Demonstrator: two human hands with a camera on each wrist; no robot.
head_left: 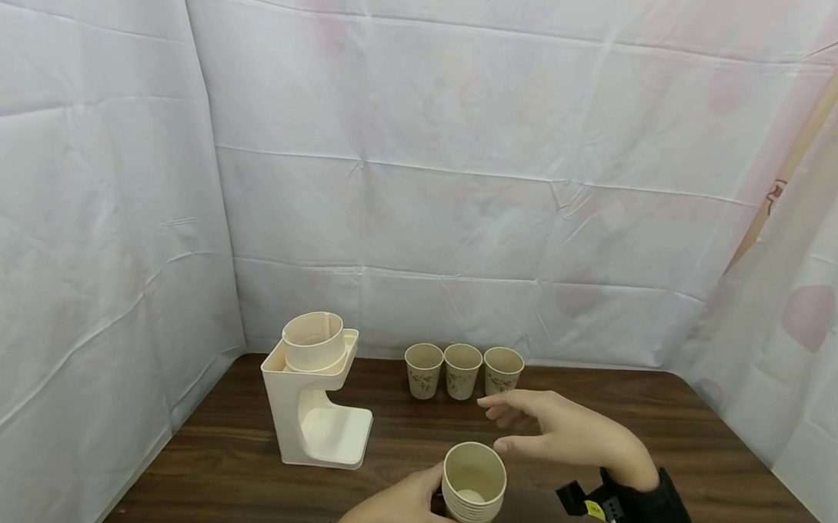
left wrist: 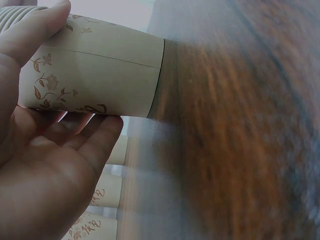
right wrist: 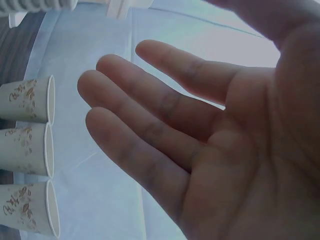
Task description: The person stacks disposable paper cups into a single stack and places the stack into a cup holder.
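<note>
Left grip (head_left: 405,510) curled round a nested stack of pale beige, flower-printed paper cups (head_left: 474,483), mouths up, long axis roughly upright, low at the dark brown wood-grain surface (head_left: 211,453); base contact unclear. Right grip (head_left: 560,433) holds nothing, fingers loosely extended, thumb apart from them and just beside the stack's far right rim. Three matching cups (head_left: 461,375) in a row beyond; cream plastic-looking stand (head_left: 282,420) off left.

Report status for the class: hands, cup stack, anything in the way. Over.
Left hand gripping cup stack. Right hand empty, near the stack. Three cups upright in a row beyond. No obstruction seen between right hand and stack.
</note>
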